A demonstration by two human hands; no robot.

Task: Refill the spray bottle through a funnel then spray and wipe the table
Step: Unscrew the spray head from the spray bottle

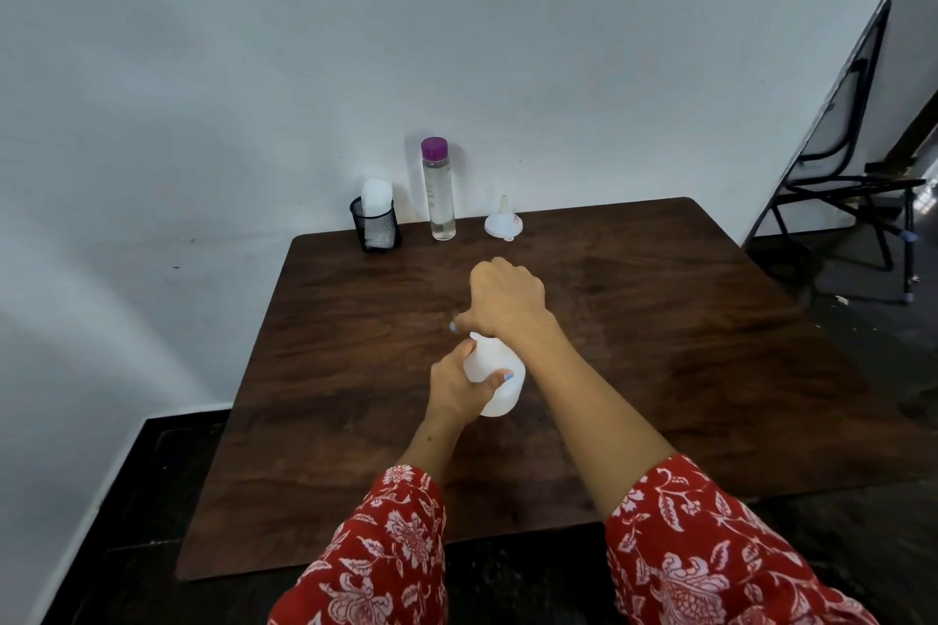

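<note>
- Left hand (459,383) wraps the white spray bottle (495,378) at mid-table, thumb across its near side, fingers curled round the far side.
- The bottle stands on the table (660,371), roughly upright, its neck showing just above the left hand's fingers.
- Right hand (507,297) sits over the bottle's top, knuckles up, fingers curled down and away from the camera.
- What those right fingers are closed on is hidden under the hand; I cannot tell whether they grip the spray head or anything at all.
- A blue-painted nail tip peeks out at the left edge of the right hand, just above the bottle's neck.
- The right forearm crosses just beside the bottle's right flank; both sleeves (710,558) are red with a white floral print.
- Beyond the right hand, at the table's far edge, a white funnel (502,221) rests wide end down, spout up.
- Left of the funnel, still beyond the hands, a tall clear bottle (439,190) with a purple cap stands upright, clear liquid inside.
- Further left again, a black mesh cup (375,231) holds something white, a cloth or tissue, that pokes out of its top.
- All three stand against the pale wall (254,66), well apart from the hands.
- Far off to the right of the right hand, a black metal chair (852,188) stands on the dark floor.
</note>
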